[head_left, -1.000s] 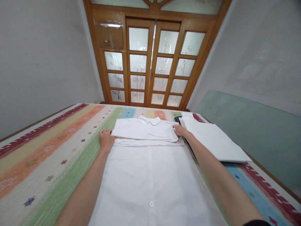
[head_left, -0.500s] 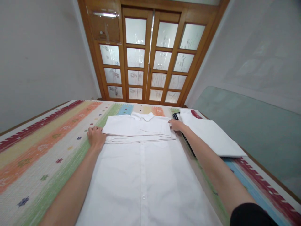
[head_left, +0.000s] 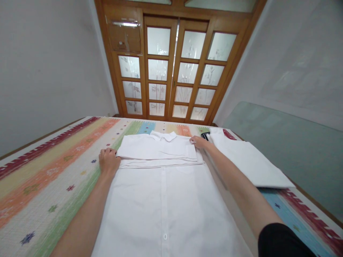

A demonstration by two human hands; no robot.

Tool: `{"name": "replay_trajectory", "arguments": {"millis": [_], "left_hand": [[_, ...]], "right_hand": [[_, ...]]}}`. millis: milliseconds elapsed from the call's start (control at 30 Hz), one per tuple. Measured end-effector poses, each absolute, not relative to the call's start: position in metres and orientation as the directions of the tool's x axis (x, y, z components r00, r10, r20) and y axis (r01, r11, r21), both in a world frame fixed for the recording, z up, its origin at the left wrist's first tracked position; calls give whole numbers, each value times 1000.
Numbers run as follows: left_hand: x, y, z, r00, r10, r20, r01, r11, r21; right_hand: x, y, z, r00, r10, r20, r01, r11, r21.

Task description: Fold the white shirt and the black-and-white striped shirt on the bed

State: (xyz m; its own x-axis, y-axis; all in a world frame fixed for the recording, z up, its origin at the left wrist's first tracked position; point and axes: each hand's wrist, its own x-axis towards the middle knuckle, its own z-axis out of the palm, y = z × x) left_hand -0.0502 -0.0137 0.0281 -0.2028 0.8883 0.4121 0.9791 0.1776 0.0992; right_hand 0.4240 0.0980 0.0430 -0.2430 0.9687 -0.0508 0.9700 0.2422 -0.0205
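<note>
A white button-front shirt (head_left: 139,203) lies face up, its collar (head_left: 163,136) at the far end and its lower part running out of view at the bottom. The sleeves (head_left: 158,151) are folded across the chest in flat layers. On the left, my left hand (head_left: 109,160) is closed with its fingertips at the shirt's folded side edge. At the right shoulder my right hand (head_left: 198,142) pinches the fabric between thumb and fingers.
A striped, patterned cloth (head_left: 53,167) covers the surface underneath. Folded white fabric (head_left: 246,160) with a black-and-white striped piece (head_left: 205,135) lies to the right. A pale green panel (head_left: 284,132) leans along the right wall; wooden glazed doors (head_left: 173,71) stand beyond.
The view has tilted up slightly, so everything sits lower. My right hand has shifted a little toward the collar along the shirt's edge. Both hands keep hold of the shirt.
</note>
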Motion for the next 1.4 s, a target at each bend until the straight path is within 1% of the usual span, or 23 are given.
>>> {"name": "replay_trajectory", "arguments": {"millis": [167,300,500,700,1067,1400], "left_hand": [[-52,-11,26,-195,880,432,981,169,98],[-53,-9,24,-194,874,445,981,161,112],[-52,-9,24,-196,869,455,979,148,139],[-51,-8,25,-229,877,422,971,171,169],[-53,-6,22,-248,876,415,965,184,188],[-57,-5,19,-223,887,405,973,175,153]], "right_hand": [[426,109,52,-186,980,-75,982,188,14],[426,113,55,-162,984,-73,987,163,3],[429,119,55,-193,980,-41,981,193,-5],[430,125,52,-209,977,-44,978,210,8],[434,130,53,-174,981,-83,980,180,80],[436,125,54,-130,990,-57,985,136,111]]}}
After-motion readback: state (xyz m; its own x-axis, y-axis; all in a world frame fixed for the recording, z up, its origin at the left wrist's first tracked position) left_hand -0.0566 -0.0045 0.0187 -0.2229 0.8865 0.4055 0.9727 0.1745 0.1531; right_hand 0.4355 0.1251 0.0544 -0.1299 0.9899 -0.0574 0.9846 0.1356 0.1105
